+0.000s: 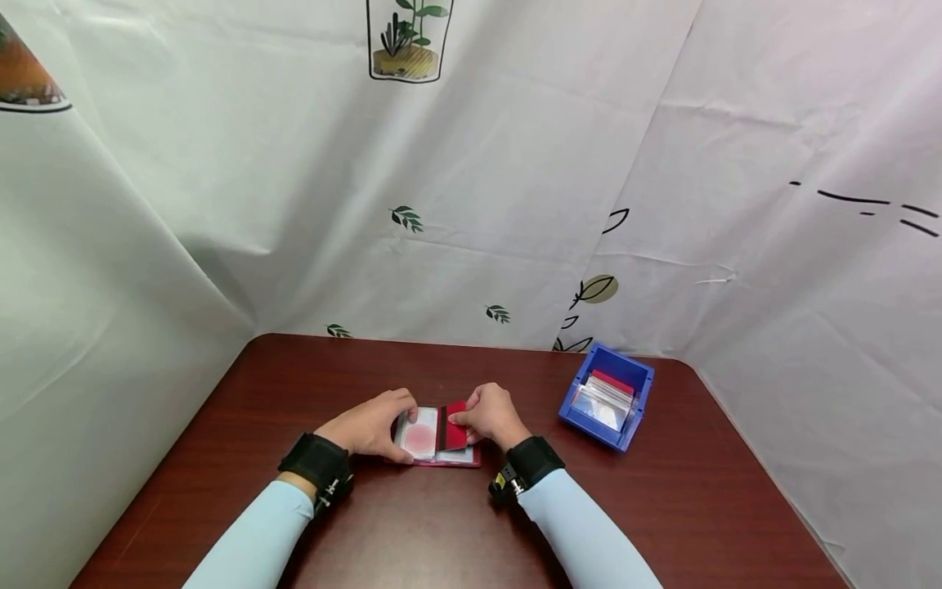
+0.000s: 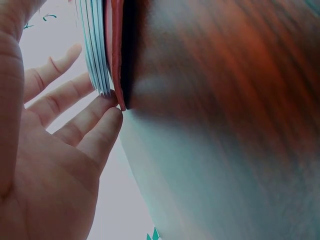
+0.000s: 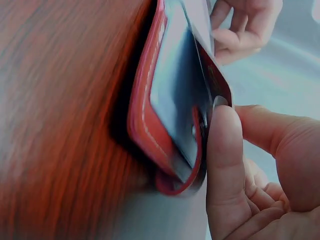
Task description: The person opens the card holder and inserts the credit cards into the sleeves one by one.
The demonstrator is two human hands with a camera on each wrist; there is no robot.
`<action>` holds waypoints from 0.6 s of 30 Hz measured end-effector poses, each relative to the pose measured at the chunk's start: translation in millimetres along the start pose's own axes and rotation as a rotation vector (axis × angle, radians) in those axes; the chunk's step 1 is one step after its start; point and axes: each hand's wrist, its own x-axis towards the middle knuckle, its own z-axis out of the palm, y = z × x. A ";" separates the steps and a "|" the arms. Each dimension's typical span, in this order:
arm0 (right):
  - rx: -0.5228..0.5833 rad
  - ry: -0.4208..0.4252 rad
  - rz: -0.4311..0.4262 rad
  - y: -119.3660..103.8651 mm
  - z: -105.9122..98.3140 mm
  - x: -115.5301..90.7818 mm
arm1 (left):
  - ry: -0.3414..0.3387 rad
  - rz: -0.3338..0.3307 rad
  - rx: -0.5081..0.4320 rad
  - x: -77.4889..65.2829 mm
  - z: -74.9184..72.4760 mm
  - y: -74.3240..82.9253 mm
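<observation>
An open red card holder [image 1: 471,462] with clear plastic sleeves [image 1: 421,438] lies on the table. My left hand [image 1: 371,425] holds its left side, thumb at the near edge and fingers at the far edge. In the left wrist view, fingertips touch the ends of the stacked sleeves [image 2: 95,50] and red cover [image 2: 116,55]. My right hand [image 1: 495,413] pinches a red card with a dark stripe [image 1: 455,433], at the holder's right half. Seen from the right wrist, thumb and finger grip the card's edge [image 3: 220,82], tilted up from the sleeve below; a snap strap [image 3: 175,189] curls beside it.
A blue plastic bin [image 1: 569,415] stands at the back right, holding several clear-sleeved cards [image 1: 603,402] and a red item [image 1: 612,383]. White printed cloth [image 1: 471,270] hangs behind the brown table [image 1: 412,532] and at both sides.
</observation>
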 end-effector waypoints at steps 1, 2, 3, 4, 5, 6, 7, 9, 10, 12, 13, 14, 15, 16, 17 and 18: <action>0.000 -0.002 0.000 1.1 -1.3 0.0 | 0.001 0.001 0.001 0.6 0.2 -0.1; 0.001 -0.005 0.002 2.2 -2.5 0.0 | 0.001 0.003 0.003 1.2 0.4 -0.2; 0.008 -0.011 0.005 3.1 -3.5 0.0 | 0.002 0.005 0.006 1.7 0.5 -0.2; 0.017 -0.016 0.006 4.0 -3.6 0.5 | 0.003 0.005 0.008 1.5 0.5 -0.5; 0.033 -0.018 0.011 4.4 -3.9 0.8 | 0.003 0.005 0.011 1.3 0.5 -0.6; 0.051 -0.021 0.014 4.8 -4.3 1.0 | 0.003 0.005 0.013 1.2 0.4 -0.6; 0.075 -0.023 0.017 5.0 -4.9 0.9 | 0.003 0.006 0.015 1.2 0.3 -0.5; 0.123 -0.027 0.021 5.3 -6.2 1.1 | 0.004 0.011 0.018 1.2 -0.3 0.2; 0.143 -0.030 0.021 5.6 -6.9 1.2 | 0.005 0.013 0.019 1.3 -0.5 0.5; 0.172 -0.042 0.024 5.8 -8.0 1.0 | 0.004 0.015 0.018 1.1 -1.0 1.1; 0.177 -0.049 0.025 6.1 -8.2 1.1 | 0.004 0.015 0.017 1.0 -1.2 1.3; 0.174 -0.054 0.023 6.5 -8.0 1.3 | 0.004 0.014 0.016 0.9 -1.4 1.4; 0.170 -0.060 0.022 7.0 -7.7 1.6 | 0.002 0.012 0.013 0.9 -1.4 1.4; 0.163 -0.065 0.019 7.5 -7.2 2.0 | 0.000 0.009 0.010 0.9 -1.4 1.5; 0.156 -0.068 0.018 7.8 -6.6 2.0 | -0.002 0.005 0.006 0.9 -1.5 1.5; 0.148 -0.069 0.017 8.1 -5.9 2.0 | -0.004 0.001 0.004 1.1 -1.4 1.5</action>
